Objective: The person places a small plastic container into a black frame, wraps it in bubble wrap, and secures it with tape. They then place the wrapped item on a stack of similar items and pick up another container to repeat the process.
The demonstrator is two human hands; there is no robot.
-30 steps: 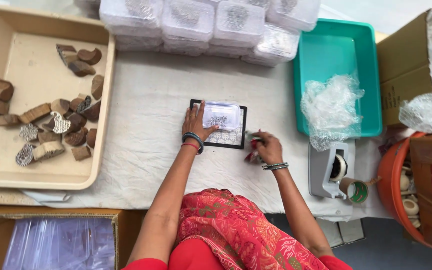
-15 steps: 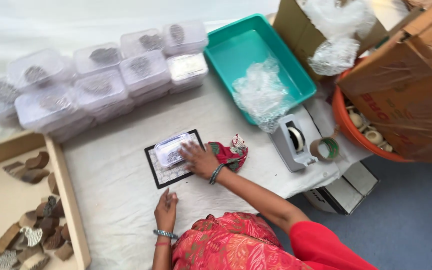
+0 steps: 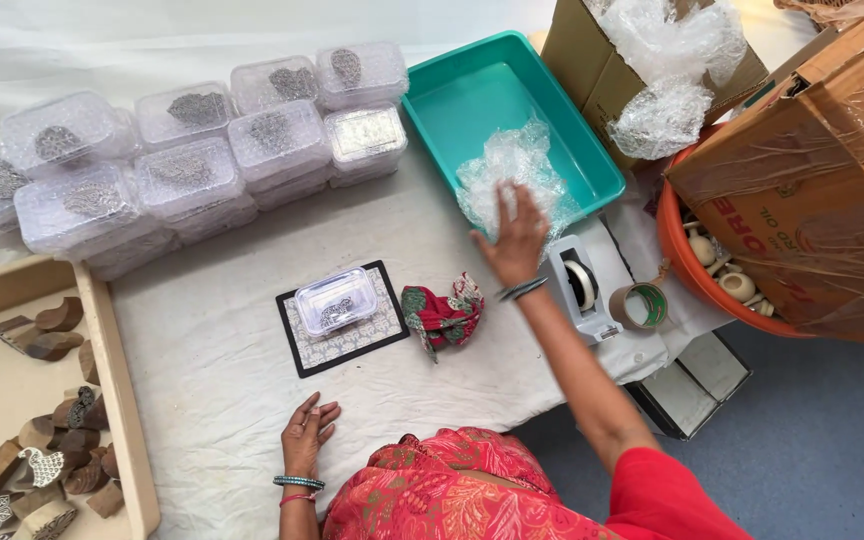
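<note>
The right hand [image 3: 514,240] had left the small clear box [image 3: 336,299] on the patterned mat [image 3: 304,352] and now reached, fingers spread, onto the bubble wrap [image 3: 512,170] at the near edge of the teal tray [image 3: 472,100], so wrapping looked next. The left hand [image 3: 305,437] had dropped back, resting loosely open and empty near the desk's [image 3: 222,380] front edge

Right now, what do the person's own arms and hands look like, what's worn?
Both hands bare, no gloves. Left hand: teal and red bangles at the wrist. Right hand: dark thin bangles at the wrist, bare forearm, short red sleeve at the upper arm. Red patterned garment below.
</note>
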